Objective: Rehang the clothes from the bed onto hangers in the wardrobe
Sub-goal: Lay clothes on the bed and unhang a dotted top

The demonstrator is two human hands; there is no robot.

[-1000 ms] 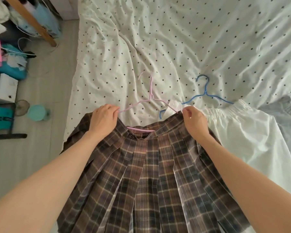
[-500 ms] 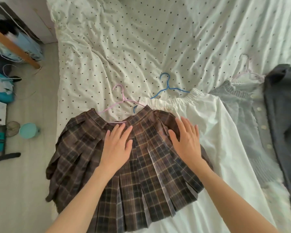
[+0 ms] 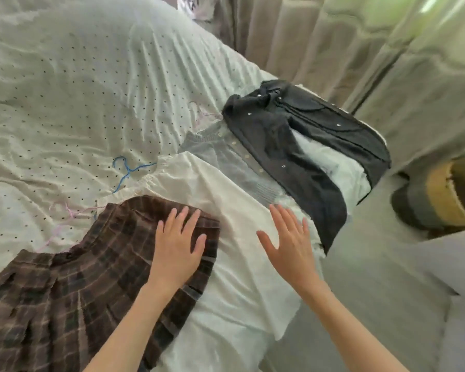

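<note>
A brown plaid pleated skirt lies on the bed on a pink hanger. My left hand rests flat on the skirt's right edge, fingers spread. My right hand hovers open over a white skirt, which sits on a blue hanger. Farther right lie a light grey cardigan with another pale pink hanger at its collar, and a dark grey jacket near the bed's right edge.
The bed carries a white dotted sheet. Beige curtains hang behind the bed on the right. A round dark-and-yellow object stands on the grey floor to the right of the bed.
The view has swung to the right, bringing the dark jacket and curtains in. My right hand has left the plaid skirt and moved over the white skirt; my left hand slid to the plaid skirt's right edge.
</note>
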